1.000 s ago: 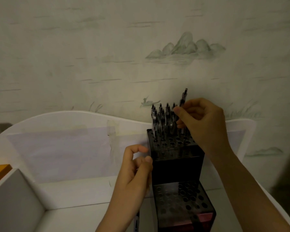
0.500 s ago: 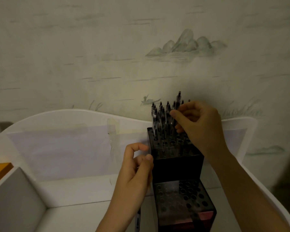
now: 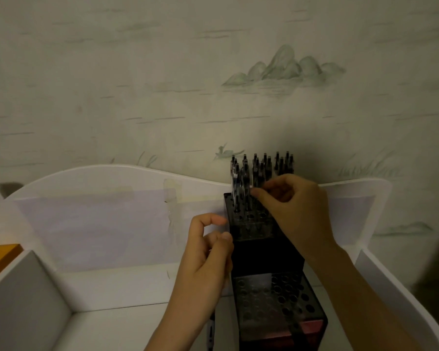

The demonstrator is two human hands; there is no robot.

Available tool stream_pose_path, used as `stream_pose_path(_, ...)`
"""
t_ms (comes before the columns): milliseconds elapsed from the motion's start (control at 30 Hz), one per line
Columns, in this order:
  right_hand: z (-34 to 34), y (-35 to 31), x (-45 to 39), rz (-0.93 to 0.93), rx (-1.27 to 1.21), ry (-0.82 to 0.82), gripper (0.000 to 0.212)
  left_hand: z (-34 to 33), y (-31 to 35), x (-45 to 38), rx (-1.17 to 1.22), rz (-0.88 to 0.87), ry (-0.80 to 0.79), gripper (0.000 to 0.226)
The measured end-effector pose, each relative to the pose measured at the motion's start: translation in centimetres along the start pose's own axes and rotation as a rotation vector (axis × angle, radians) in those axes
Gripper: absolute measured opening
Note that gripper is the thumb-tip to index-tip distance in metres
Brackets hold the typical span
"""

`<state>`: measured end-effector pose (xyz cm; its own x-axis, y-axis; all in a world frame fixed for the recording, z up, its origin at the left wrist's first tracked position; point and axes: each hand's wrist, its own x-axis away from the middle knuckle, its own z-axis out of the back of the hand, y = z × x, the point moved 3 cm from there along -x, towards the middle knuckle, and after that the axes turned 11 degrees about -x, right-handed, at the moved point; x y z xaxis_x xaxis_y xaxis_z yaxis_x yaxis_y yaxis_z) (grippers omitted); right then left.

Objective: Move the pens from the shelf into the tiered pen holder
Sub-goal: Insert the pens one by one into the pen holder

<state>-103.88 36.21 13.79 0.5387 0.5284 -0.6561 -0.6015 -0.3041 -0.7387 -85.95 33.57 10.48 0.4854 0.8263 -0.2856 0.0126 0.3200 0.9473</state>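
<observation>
The dark tiered pen holder [image 3: 266,257] stands on the white shelf [image 3: 117,285]. Several black pens [image 3: 261,168] stand upright in its upper tier, their tops level. The lower tier [image 3: 271,297] shows rows of holes without pens. My right hand [image 3: 299,211] reaches over the upper tier from the right, thumb and curled fingers pinching a pen shaft among the standing ones. Just left of the holder is my left hand [image 3: 208,259], fingers curled. A dark pen end [image 3: 211,330] sticks out below its wrist, seemingly held in that hand.
The shelf has a curved white back panel [image 3: 99,198] with taped paper, against a wall with a painted landscape. A white divider [image 3: 28,295] stands at the left, with an orange object [image 3: 0,257] beyond it. A white side wall [image 3: 401,295] bounds the right.
My right hand has lowered the raised pen into the upper tier until its top is level with the others. My left hand has stayed beside the holder.
</observation>
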Motion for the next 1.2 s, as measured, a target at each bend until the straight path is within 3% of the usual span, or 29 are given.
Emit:
stream_pose_path(333, 1.4, -1.6, 2.3, 0.022, 0.016, -0.008, 0.023, 0.0, 0.8, -0.5, 0.042, -0.017, 0.000, 0.022)
stream_pose_path(533, 0.4, -2.5, 6.6, -0.214, -0.110, -0.406, 0.011, 0.2, 1.8, -1.7, 0.034, -0.086, -0.048, 0.024)
stream_pose_path(733, -1.6, -1.8, 8.3, -0.253, -0.105, -0.566, 0.018, -0.4, 2.2, -1.9, -0.019, -0.173, -0.054, 0.026)
stream_pose_path(833, -2.3, -1.5, 8.3, -0.266, -0.144, -0.554, 0.015, -0.5, 2.4, -1.8, -0.089, -0.231, -0.052, 0.018)
stream_pose_path(933, -2.2, -1.2, 8.1, -0.293, -0.203, -0.527, 0.021, -0.5, 2.5, -1.5, -0.214, -0.303, -0.064, 0.021)
stream_pose_path(1100, -0.5, -0.8, 7.6, -0.293, -0.236, -0.436, 0.004, 0.8, 2.6, -1.0, -0.651, -0.451, 0.006, 0.028)
stream_pose_path(1200, 1.1, -1.0, 6.8, -0.285, -0.258, -0.371, 0.012, 2.1, 2.7, -0.7, -0.914, -0.513, 0.044, 0.032)
